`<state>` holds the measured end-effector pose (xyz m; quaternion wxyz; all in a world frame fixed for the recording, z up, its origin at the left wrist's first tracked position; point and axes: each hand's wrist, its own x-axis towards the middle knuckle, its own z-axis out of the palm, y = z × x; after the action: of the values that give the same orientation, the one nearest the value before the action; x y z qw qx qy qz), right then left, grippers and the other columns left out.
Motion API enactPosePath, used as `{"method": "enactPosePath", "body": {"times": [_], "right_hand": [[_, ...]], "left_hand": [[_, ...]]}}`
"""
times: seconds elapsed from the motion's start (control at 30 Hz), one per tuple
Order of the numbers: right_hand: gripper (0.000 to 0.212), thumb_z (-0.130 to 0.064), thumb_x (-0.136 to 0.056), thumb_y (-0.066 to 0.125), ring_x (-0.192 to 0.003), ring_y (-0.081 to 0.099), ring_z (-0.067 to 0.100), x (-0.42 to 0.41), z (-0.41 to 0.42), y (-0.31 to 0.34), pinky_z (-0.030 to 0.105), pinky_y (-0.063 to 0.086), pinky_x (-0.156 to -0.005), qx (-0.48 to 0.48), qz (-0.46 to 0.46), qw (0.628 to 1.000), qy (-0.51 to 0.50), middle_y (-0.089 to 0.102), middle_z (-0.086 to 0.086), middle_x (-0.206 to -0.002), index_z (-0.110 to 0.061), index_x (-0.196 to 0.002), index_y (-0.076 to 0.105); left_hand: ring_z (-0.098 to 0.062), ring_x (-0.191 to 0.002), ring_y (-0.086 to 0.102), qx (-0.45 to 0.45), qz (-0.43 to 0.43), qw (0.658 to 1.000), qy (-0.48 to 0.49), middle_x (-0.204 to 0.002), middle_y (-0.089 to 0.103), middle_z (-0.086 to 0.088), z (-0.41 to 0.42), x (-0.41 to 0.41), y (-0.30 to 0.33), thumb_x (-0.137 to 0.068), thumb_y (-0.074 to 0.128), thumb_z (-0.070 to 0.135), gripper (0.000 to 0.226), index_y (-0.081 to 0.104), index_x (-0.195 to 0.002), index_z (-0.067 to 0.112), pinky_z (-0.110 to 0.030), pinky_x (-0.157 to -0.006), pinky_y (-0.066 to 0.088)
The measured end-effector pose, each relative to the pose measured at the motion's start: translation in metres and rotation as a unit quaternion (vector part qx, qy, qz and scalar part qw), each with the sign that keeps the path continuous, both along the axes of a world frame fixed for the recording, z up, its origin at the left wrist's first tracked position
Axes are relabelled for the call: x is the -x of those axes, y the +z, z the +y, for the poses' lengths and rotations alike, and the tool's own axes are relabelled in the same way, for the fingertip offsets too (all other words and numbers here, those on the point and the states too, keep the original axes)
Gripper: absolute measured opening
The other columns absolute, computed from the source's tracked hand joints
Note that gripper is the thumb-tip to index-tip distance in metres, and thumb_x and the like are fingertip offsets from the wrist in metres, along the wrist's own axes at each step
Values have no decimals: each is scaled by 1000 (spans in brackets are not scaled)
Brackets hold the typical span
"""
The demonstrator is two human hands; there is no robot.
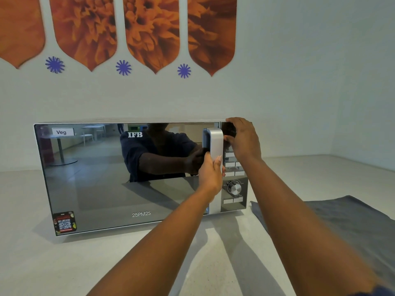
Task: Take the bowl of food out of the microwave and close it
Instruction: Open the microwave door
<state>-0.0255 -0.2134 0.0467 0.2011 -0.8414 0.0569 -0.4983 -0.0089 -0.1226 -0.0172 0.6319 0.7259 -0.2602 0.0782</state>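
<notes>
A silver microwave (92, 189) with a mirrored door stands on a pale counter, its door closed. My left hand (210, 174) is wrapped around the lower part of the vertical silver door handle (215, 142). My right hand (243, 139) rests against the upper right corner of the microwave, over the top of the control panel (234, 184), fingers spread. The mirrored door reflects the room, so the inside and any bowl are hidden.
A grey cloth (350, 218) lies flat on the counter (42, 263) to the right of the microwave. The white wall behind carries orange flower panels. The counter runs into a wall corner at the far right.
</notes>
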Motion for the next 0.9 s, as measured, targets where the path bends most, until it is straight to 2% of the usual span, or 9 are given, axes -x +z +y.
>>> {"method": "enactPosePath", "body": {"times": [0.07,0.2,0.33,0.4,0.5,0.57,0.63,0.77,0.9], "right_hand": [[47,-7,-79,65,-123,42,25,0,0,0,36,42,-95,-2,1,1000,0,53,10,-129,-14,-123,49],[47,-8,-79,65,-122,42,26,-1,-1,0,37,42,-95,2,10,1000,-2,53,10,-128,-13,-123,48],[47,-6,-79,64,-123,41,26,0,-1,1,37,42,-95,3,10,1000,-2,52,11,-129,-13,-123,48],[46,-5,-80,63,-122,42,25,1,0,1,36,42,-94,7,6,1000,-2,53,11,-128,-13,-122,49],[43,-4,-80,61,-120,43,27,5,4,3,35,42,-93,15,4,1000,-10,54,13,-126,-11,-121,49],[44,-4,-79,62,-120,44,30,6,6,7,37,42,-94,23,15,999,-17,54,15,-126,-9,-121,49],[48,-1,-78,63,-121,43,32,10,11,8,39,41,-96,21,34,999,-16,53,17,-128,-6,-123,48],[47,-2,-85,55,-128,39,35,16,11,11,43,34,-106,6,81,997,18,48,19,-135,-7,-130,43],[33,-20,-94,41,-126,45,28,31,18,14,38,35,-106,-168,34,980,106,53,11,-135,-15,-125,52]], "left_hand": [[4,-66,42,11,4,1000,1,-91,51,9,-1,1,0,-98,35,28,42,32,-137,12,2,-44,40],[1,-73,45,5,-5,1000,20,-121,55,-12,-1,1,-1,-98,34,29,41,33,-135,12,-5,-58,37],[-6,-89,47,-1,-12,1000,27,-127,54,-14,0,7,1,-98,34,29,42,33,-136,11,-14,-78,42],[-2,-82,50,11,-24,999,17,-116,58,-13,4,12,-2,-98,35,29,41,35,-134,11,-8,-74,46],[-2,-66,52,32,-40,998,-26,-88,57,-2,13,24,-10,-98,35,29,36,38,-130,13,2,-51,45],[-3,-67,52,25,-53,998,-34,-86,53,1,17,30,-12,-98,35,31,38,36,-131,14,-3,-53,46],[-5,-74,53,17,-54,997,-47,-95,53,-3,23,38,-10,-97,35,32,39,35,-132,14,-11,-67,49],[-17,-94,56,-14,-19,997,-71,-110,55,-13,33,48,-3,-97,35,33,42,33,-134,13,-41,-97,50],[-30,-110,56,-50,9,996,-78,-124,55,-19,41,56,3,-97,36,35,44,32,-135,14,-47,-102,45]]}}
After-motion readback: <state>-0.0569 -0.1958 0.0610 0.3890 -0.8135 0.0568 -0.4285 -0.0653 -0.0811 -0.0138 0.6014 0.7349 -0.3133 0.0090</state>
